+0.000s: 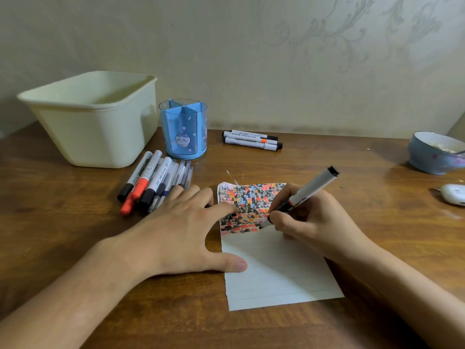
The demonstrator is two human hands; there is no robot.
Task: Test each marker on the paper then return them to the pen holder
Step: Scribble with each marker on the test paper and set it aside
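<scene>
A white sheet of paper (276, 270) lies on the wooden table, its upper part covered in black, red, orange and blue scribbles. My right hand (309, 222) grips a white marker (310, 188) with a black end, its tip touching the paper at the lower edge of the scribbles. My left hand (181, 230) lies flat, with the forefinger and thumb pressing on the paper's left edge. A blue pen holder (183, 129) with a cat picture stands at the back and looks to hold nothing. Several markers and pens (153, 182) lie in a heap in front of it.
A cream plastic tub (93, 117) stands at the back left. Three whiteboard markers (251, 140) lie by the wall, right of the holder. A blue bowl (435, 152) and a small white object (453, 193) sit at the right edge of the table (75, 222).
</scene>
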